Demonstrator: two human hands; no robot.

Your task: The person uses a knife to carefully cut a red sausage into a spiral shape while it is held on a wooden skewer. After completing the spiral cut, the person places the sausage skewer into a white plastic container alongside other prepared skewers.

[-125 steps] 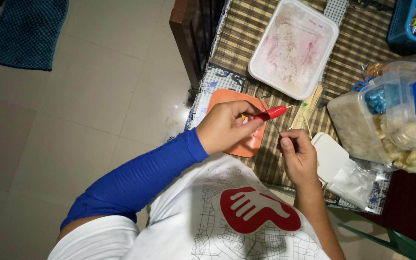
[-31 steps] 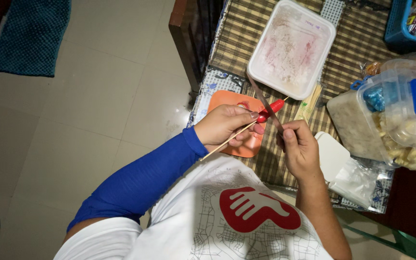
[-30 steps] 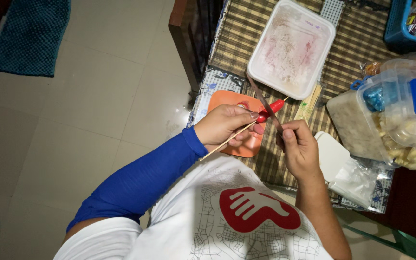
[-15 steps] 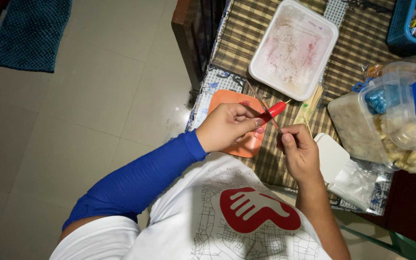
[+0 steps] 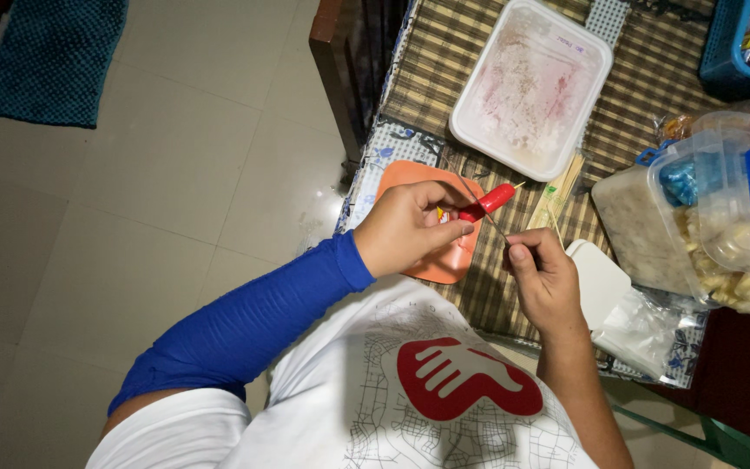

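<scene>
Left hand, in a blue sleeve, curled over the orange cutting board; fingers closed around a small red sausage, held just above the board's far edge. Something small and yellow shows under the fingers; cannot tell what. Right hand just beside it, thumb and fingers pinched on a thin wooden skewer that crosses the sausage at a slant. Hard to say whether the stick has entered the sausage.

Beyond the hands: loose bundle of skewers lying on the striped table mat. Farther out, a white rectangular tray smeared pink. To the right, a clear plastic tub with blue clips, pale food inside. White lid near the right wrist.
</scene>
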